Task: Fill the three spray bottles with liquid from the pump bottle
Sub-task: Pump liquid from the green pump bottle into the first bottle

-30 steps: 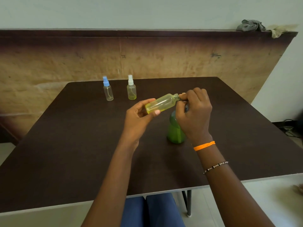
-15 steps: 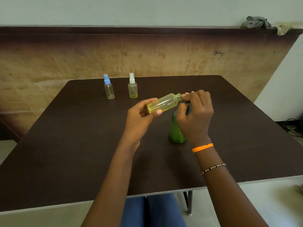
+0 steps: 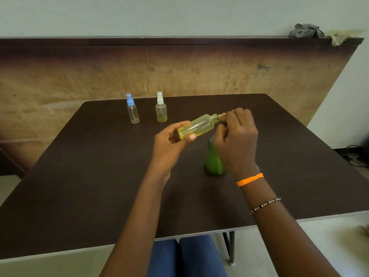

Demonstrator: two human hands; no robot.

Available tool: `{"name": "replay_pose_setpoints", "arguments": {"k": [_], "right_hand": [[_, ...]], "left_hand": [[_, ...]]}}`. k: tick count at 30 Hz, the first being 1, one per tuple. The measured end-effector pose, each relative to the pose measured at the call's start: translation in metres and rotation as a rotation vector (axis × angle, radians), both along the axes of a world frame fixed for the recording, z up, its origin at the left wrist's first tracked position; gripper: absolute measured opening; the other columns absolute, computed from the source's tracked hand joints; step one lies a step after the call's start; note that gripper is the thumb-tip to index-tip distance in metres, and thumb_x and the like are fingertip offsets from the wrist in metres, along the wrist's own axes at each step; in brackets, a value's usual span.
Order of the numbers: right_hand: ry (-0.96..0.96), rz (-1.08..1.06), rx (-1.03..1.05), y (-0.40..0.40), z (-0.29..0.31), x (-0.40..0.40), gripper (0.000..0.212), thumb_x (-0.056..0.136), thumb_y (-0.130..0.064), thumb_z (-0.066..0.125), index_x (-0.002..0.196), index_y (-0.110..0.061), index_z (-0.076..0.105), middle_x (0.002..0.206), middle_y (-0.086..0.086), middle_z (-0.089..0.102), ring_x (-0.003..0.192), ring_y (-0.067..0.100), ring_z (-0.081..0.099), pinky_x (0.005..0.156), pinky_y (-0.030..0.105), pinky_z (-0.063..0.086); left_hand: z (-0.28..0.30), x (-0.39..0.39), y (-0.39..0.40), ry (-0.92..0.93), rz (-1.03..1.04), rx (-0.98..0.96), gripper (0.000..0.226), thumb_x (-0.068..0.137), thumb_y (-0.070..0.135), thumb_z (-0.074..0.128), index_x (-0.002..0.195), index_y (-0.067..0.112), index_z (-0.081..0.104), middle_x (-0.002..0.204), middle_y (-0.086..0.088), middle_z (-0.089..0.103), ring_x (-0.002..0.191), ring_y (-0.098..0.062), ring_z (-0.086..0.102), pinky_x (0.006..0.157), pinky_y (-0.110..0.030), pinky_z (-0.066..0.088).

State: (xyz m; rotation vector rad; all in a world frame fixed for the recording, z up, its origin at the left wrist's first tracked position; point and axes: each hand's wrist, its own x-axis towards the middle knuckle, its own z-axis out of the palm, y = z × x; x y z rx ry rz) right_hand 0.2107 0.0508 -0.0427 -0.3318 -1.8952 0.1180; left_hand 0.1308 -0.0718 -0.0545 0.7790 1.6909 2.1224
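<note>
Head view, sole view. Step in hand, by judgement: filling of the uncapped spray bottle (image 3: 196, 126) from the pump bottle (image 3: 214, 159), landmark for all places below. Held tilted, nearly on its side, above and just left of the pump bottle, open neck turned toward the pump head. Gripped at its base by the left hand (image 3: 169, 144), fingers curled round the underside, thumb pressed on the near wall. Right hand (image 3: 236, 136) set over the top of the pump bottle, fingers curled down upon the pump head, fingertips (image 3: 223, 116) bunched close beside the open neck; spout itself hidden, so contact with the neck not to be told. Next move, by judgement: neck kept steady at the spout, pump pressed down, bottle then capped. Clear plastic, cap absent, pale yellow-green liquid lying along the lower wall. Blue-capped spray bottle (image 3: 132, 110) and white-capped spray bottle (image 3: 161, 109) upright, well apart from the pump bottle, far left on the table (image 3: 79, 176); blue-capped seemingly almost empty, white-capped with a little yellow at the bottom.
</note>
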Motion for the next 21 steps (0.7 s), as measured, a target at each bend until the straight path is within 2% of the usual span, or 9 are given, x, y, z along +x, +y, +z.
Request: {"name": "replay_pose_setpoints", "arguments": {"k": [5, 13, 18, 21], "right_hand": [[0.036, -0.005, 0.001, 0.001, -0.01, -0.001, 0.02, 0.074, 0.005, 0.043, 0.076, 0.004, 0.063, 0.073, 0.016, 0.055, 0.072, 0.027, 0.047, 0.061, 0.033, 0.041], [-0.002, 0.037, -0.049, 0.001, 0.006, 0.001, 0.021, 0.077, -0.005, 0.039, 0.069, 0.001, 0.058, 0.071, 0.013, 0.055, 0.069, 0.029, 0.048, 0.06, 0.028, 0.035], [0.063, 0.001, -0.016, 0.005, -0.009, -0.005, 0.02, 0.073, 0.008, 0.041, 0.069, 0.003, 0.059, 0.07, 0.016, 0.054, 0.065, 0.03, 0.046, 0.057, 0.036, 0.039], [0.072, 0.017, -0.017, 0.006, -0.011, -0.004, 0.021, 0.073, 0.009, 0.041, 0.07, 0.003, 0.06, 0.07, 0.016, 0.054, 0.065, 0.031, 0.047, 0.057, 0.036, 0.039]], "left_hand": [[-0.002, -0.002, -0.001, -0.003, -0.003, -0.02, 0.035, 0.077, 0.003, 0.071, 0.105, 0.023, 0.064, 0.103, 0.003, 0.069, 0.098, -0.006, 0.064, 0.077, -0.015, 0.05], [-0.001, -0.002, -0.001, -0.004, -0.013, 0.002, 0.034, 0.077, 0.004, 0.072, 0.102, 0.026, 0.065, 0.102, 0.004, 0.07, 0.099, -0.006, 0.064, 0.079, -0.017, 0.05], [-0.004, -0.002, 0.002, -0.021, -0.019, 0.005, 0.035, 0.077, 0.0, 0.071, 0.104, 0.022, 0.064, 0.102, 0.002, 0.069, 0.098, -0.006, 0.064, 0.076, -0.015, 0.049], [-0.005, -0.003, 0.002, -0.02, -0.022, -0.001, 0.036, 0.077, 0.001, 0.071, 0.106, 0.021, 0.064, 0.104, 0.001, 0.069, 0.1, -0.008, 0.064, 0.077, -0.015, 0.05]]}}
